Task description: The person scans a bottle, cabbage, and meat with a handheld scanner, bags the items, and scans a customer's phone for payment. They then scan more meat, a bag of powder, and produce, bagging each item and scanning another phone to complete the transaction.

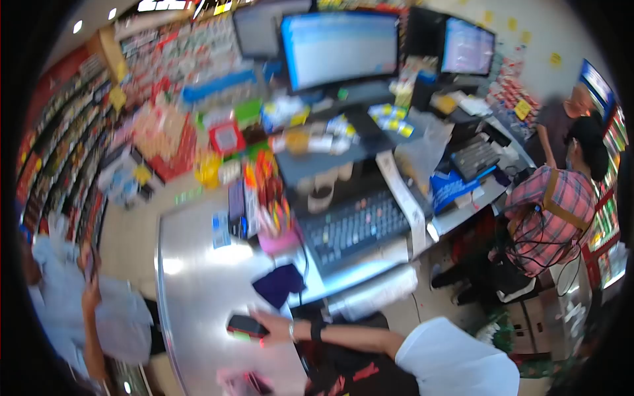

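My right hand [274, 328] reaches in from the lower right, with a white sleeve and a dark wristband on the arm. Its fingers are closed around a black handheld barcode scanner [247, 326], held over the metal counter [191, 290]. A small red glow shows at the scanner's edge by my fingers. Just beyond it lies a dark purple cloth-like item [279, 284]. Nearer me on the counter is a blurred pink item [244, 381], whose kind I cannot make out. My left hand is out of view.
A keyboard [356, 224] and monitor [340, 49] stand ahead, with colourful packets [264, 185] beside them. Across the counter at left, a person in white [92, 310] holds a phone. At right are a person in a plaid shirt [548, 218] and another in dark clothing [555, 132].
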The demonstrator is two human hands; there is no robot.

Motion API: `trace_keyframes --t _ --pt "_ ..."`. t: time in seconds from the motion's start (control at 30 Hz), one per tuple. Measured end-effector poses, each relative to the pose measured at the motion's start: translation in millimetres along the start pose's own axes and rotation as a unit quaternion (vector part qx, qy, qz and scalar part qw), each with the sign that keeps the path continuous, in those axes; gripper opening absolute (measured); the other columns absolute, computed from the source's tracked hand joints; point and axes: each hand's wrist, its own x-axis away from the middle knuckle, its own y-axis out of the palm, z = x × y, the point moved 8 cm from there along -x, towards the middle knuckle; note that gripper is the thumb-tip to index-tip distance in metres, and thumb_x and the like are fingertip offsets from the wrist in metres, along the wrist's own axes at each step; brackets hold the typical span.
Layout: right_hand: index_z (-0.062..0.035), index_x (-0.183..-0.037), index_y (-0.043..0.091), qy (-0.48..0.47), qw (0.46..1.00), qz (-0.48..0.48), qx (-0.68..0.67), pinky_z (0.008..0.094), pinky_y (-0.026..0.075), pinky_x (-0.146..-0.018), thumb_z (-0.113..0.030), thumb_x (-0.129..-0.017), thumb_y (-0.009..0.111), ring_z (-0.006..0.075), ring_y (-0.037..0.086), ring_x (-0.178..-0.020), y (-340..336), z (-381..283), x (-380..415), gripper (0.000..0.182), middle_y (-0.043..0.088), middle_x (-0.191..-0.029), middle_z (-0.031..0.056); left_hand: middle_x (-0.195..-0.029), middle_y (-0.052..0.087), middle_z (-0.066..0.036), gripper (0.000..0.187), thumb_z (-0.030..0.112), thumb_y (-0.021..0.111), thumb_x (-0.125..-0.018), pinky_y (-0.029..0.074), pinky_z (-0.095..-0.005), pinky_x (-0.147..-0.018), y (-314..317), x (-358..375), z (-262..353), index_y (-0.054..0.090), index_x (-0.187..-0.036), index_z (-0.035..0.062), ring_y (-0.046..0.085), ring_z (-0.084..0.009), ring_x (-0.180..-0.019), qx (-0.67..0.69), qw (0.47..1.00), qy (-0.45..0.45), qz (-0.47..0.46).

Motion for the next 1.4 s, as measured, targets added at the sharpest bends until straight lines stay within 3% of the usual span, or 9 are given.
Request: trace_keyframes --t 0.1,0.23,0.33,0.4,0.47,0.53,0.73,0.9,1.4 --pt "0.0025 -0.138 0.009 -0.080 0.987 0.106 0.087 0.0406 0.034 -0.098 -0.036 -0.068 0.071 0.0404 0.033 -0.123 -10.9 1.8 17.8 0.101 0.026 -0.136 0.0297 -0.082 0.053 -0.009 0.039 0.029 0.049 -0.086 0.040 -0.0321 -0.069 -44.1 33.8 -14.1 0.050 -0.109 -0.0030 0.047 -0.0192 -0.070 -0.071 0.994 0.006 0.077" --pt "0.0010 -0.117 0.049 -0.090 0.986 0.111 0.086 0.0393 0.040 -0.091 -0.026 -0.080 0.060 0.0336 0.048 -0.110 -48.9 8.6 83.0 0.047 0.050 -0.119 0.0184 -0.082 0.053 -0.009 0.036 0.027 0.049 -0.087 0.040 -0.0321 -0.069 -89.5 41.2 -20.2 0.051 -0.106 -0.0029 0.048 -0.0192 -0.070 -0.224 0.964 0.013 0.143" --pt "-0.0003 -0.097 0.060 -0.054 0.978 0.146 0.139 0.0400 0.044 -0.085 -0.022 -0.082 0.056 0.0330 0.054 -0.098 -85.6 45.0 150.4 0.027 0.060 -0.102 0.0161 -0.090 0.058 -0.005 0.049 0.044 0.049 -0.083 0.043 -0.0298 -0.060 -147.1 -6.7 -25.3 0.053 -0.116 0.0077 0.054 -0.0151 -0.072 -0.466 0.876 -0.018 0.125" --pt "-0.0004 -0.095 0.061 0.025 0.966 0.154 0.205 0.0402 0.044 -0.084 -0.023 -0.083 0.054 0.0330 0.055 -0.096 -111.8 87.6 194.9 0.027 0.060 -0.101 0.0167 -0.082 0.058 -0.004 0.034 0.036 0.050 -0.084 0.042 -0.0272 -0.050 -125.0 6.2 -4.8 0.058 -0.097 0.0052 0.055 -0.0134 -0.063 -0.550 0.828 0.005 0.112" --pt "-0.0004 -0.102 0.058 0.111 0.936 0.200 0.266 0.0410 0.043 -0.087 -0.028 -0.082 0.055 0.0334 0.053 -0.100 -140.5 121.6 232.6 0.034 0.059 -0.105 0.0182 -0.079 0.059 -0.008 0.036 0.029 0.047 -0.088 0.042 -0.0295 -0.063 -118.2 -4.8 16.0 0.058 -0.097 -0.0039 0.056 -0.0158 -0.072 -0.664 0.739 0.084 0.082" --pt "-0.0007 -0.111 0.053 0.146 0.893 0.252 0.342 0.0424 0.039 -0.092 -0.033 -0.081 0.057 0.0350 0.048 -0.107 -161.6 139.3 256.5 0.045 0.054 -0.113 0.0203 -0.087 0.061 -0.007 0.039 0.028 0.046 -0.091 0.042 -0.0275 -0.063 -43.8 21.2 35.7 0.054 -0.112 -0.0037 0.057 -0.0149 -0.078 -0.564 0.800 0.194 0.067" --pt "-0.0032 -0.122 0.045 0.239 0.828 0.233 0.450 0.0429 0.030 -0.098 -0.033 -0.081 0.057 0.0347 0.037 -0.120 -153.1 177.6 280.8 0.052 0.046 -0.123 0.0210 -0.093 0.062 -0.008 0.037 0.030 0.047 -0.091 0.045 -0.0245 -0.069 156.4 46.3 -16.6 0.052 -0.113 0.0007 0.059 -0.0159 -0.086 -0.179 0.955 0.101 -0.215" --pt "-0.0075 -0.117 0.052 0.227 0.817 0.251 0.467 0.0409 0.034 -0.095 -0.023 -0.082 0.056 0.0321 0.041 -0.116 -149.7 178.7 291.0 0.039 0.048 -0.120 0.0186 -0.099 0.062 -0.009 0.030 0.022 0.048 -0.091 0.044 -0.0204 -0.065 260.9 27.7 -157.6 0.053 -0.111 0.0001 0.059 -0.0123 -0.082 -0.212 0.886 -0.039 -0.410" --pt "-0.0044 -0.074 0.061 0.111 0.879 0.282 0.368 0.0401 0.042 -0.077 -0.014 -0.076 0.056 0.0295 0.054 -0.083 -191.0 113.7 279.2 0.011 0.060 -0.082 0.0114 -0.101 0.061 -0.009 0.026 0.018 0.047 -0.090 0.046 -0.0269 -0.070 309.3 7.2 -331.4 0.053 -0.111 0.0027 0.058 -0.0165 -0.084 -0.212 0.905 -0.201 -0.308"
